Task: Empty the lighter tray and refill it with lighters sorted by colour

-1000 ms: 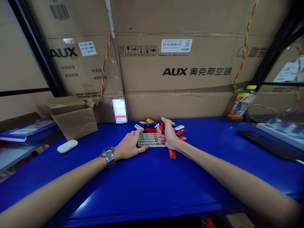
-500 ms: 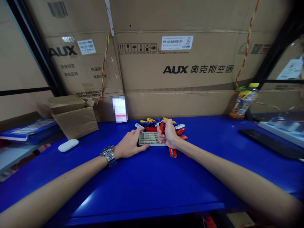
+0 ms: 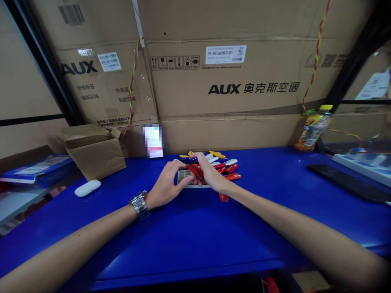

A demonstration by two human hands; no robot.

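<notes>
— Slim red plastic piece [image 3: 195, 171] first: how held?

— Pinched between thumb and fingers of the right hand [image 3: 212, 176], tilted across the top of a grey plastic grid tray [image 3: 185, 176]. Angled toward the tray's slots, perhaps for lining up with them. Only a judgement, though.

— And the left hand [image 3: 167, 185]?

— Fingers curved, tips on or just over the near left part of the tray, close to the right hand. Probably there to steady the tray. Gripping or merely resting? Impossible to tell from this view.

— Tray's place?

— Flat on the blue tabletop [image 3: 183, 240], mid-bench, partly hidden under both hands. Directly behind it, a loose heap of slim red, yellow, white and blue plastic pieces [image 3: 222, 167], handy for either hand. In front, just right of the tray, one lone red plastic piece [image 3: 223, 197].

— Further out?

— On the left, a small white rounded case [image 3: 87, 188] and an open brown cardboard box [image 3: 94, 152], both pushed well aside, leaving the middle free for working. Far right, a yellow-capped plastic bottle [image 3: 313, 128] against big brown cardboard cartons printed AUX [image 3: 222, 89]. On the left wrist, a steel-link wristwatch [image 3: 139, 204], well back from the tray.
</notes>
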